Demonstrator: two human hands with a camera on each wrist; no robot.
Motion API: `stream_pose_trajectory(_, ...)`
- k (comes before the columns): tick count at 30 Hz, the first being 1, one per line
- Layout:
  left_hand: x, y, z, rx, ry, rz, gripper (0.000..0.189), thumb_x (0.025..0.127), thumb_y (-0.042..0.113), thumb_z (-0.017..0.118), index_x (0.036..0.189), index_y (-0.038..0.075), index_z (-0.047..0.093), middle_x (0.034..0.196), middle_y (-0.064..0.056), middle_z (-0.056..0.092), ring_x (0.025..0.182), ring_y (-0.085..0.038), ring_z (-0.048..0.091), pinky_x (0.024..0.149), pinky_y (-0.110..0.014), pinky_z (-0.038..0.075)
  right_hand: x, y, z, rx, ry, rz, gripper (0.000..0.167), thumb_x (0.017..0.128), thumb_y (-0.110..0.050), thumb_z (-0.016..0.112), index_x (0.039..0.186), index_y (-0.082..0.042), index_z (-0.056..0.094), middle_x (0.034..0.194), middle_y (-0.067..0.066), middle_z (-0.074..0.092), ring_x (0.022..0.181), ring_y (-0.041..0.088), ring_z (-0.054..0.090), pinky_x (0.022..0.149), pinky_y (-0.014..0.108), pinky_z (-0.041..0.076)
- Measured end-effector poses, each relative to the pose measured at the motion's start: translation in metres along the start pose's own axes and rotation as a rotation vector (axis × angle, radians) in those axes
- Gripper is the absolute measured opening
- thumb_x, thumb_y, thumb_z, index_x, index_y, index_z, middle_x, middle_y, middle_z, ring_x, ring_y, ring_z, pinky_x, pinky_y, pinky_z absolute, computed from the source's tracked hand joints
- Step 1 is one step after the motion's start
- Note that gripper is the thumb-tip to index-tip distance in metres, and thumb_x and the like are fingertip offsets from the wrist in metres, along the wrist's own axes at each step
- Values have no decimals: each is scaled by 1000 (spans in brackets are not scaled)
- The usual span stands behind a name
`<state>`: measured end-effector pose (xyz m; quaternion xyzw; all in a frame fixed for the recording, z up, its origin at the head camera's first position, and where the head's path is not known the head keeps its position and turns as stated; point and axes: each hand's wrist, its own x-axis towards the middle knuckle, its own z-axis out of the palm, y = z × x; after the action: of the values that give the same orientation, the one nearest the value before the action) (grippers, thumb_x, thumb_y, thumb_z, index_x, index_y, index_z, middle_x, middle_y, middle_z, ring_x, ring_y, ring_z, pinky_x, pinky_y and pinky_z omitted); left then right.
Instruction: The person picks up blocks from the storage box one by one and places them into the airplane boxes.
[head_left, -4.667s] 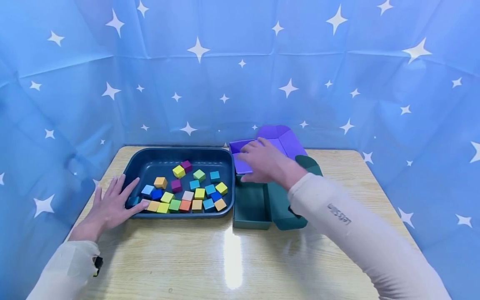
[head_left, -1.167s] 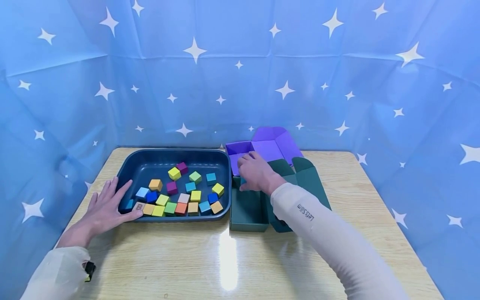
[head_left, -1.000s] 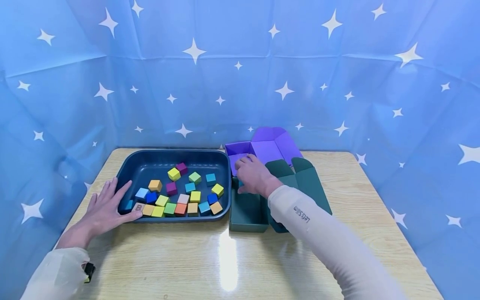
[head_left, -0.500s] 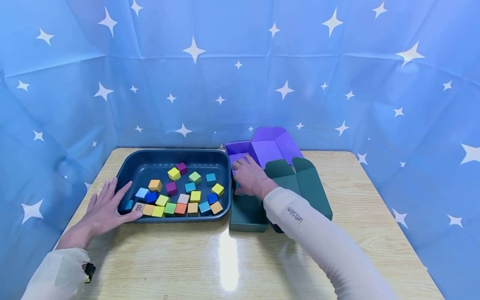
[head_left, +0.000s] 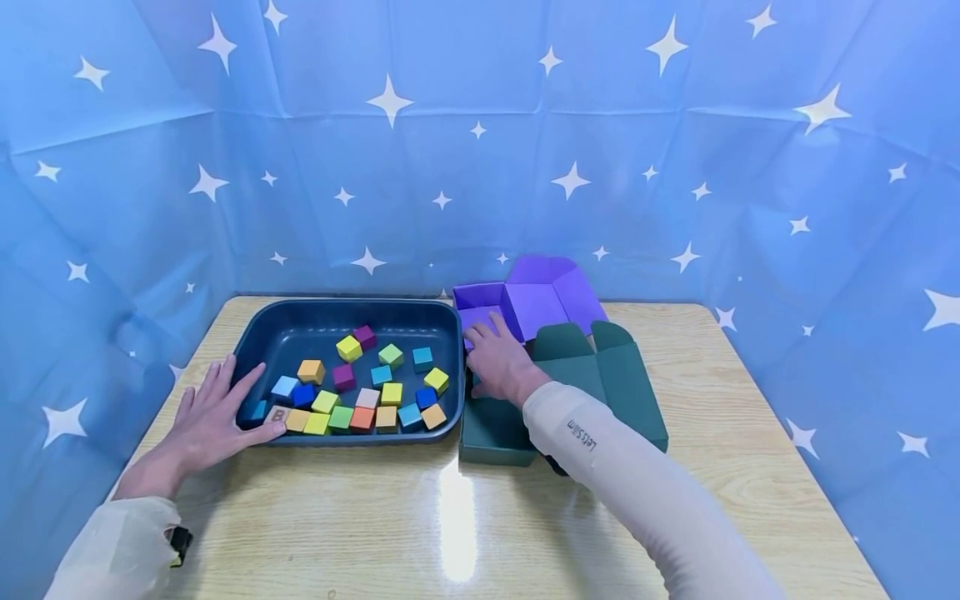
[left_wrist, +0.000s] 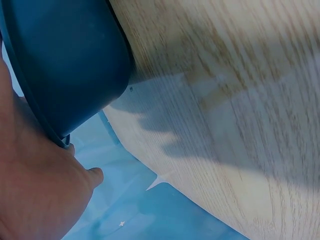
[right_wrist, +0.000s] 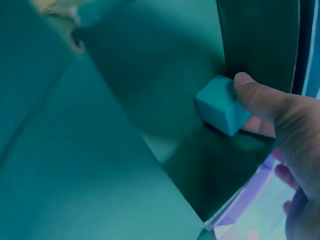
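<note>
In the right wrist view, my right hand pinches a teal cube between thumb and index finger, low inside the dark green box. From the head view, that same right hand hides the cube and covers the back of the green box. My left hand rests on the left rim of the dark blue tray, fingers spread and straight. Its thumb lies at the front rim beside a block marked B. Several coloured cubes lie in the tray.
Behind the green box stands a purple box, its lid folded back to the right. The green lid also lies open rightward. A blue star-patterned cloth surrounds the wooden table on three sides.
A teal cube has left the tray's right side since the earliest frame. My right hand has come from above the purple box down into the green one, drifting left. The left hand stays put.
</note>
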<state>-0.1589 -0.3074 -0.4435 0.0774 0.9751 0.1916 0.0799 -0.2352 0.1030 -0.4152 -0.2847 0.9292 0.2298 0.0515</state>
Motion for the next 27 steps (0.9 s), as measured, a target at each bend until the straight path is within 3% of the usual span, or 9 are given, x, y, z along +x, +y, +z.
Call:
stream_pose_trajectory(6, 0, 0, 1, -3, -1, -1, 107, 82, 67, 61, 158, 15, 8, 160, -26, -16, 145, -49, -20, 108, -77, -9, 0, -2, 0, 18, -46, 16, 54, 82, -64, 65, 120, -27, 70, 155, 1, 39, 150, 27, 23, 123, 57, 1)
stream_pose_trajectory(14, 1, -1, 1, 1, 0, -2, 107, 81, 67, 62, 158, 14, 8, 160, -26, -17, 145, -50, -18, 108, -77, -9, -1, 0, -7, -67, -108, 26, 56, 81, -61, 68, 127, -28, 66, 157, -1, 38, 151, 25, 19, 123, 57, -1)
stream_pose_trajectory(27, 1, -3, 2, 3, 5, -2, 108, 81, 66, 62, 158, 15, 8, 160, -26, -17, 146, -49, -18, 109, -76, -9, -1, -4, -9, -64, -50, 26, 44, 83, -54, 71, 118, -28, 71, 149, 0, 47, 150, 25, 23, 123, 56, 1)
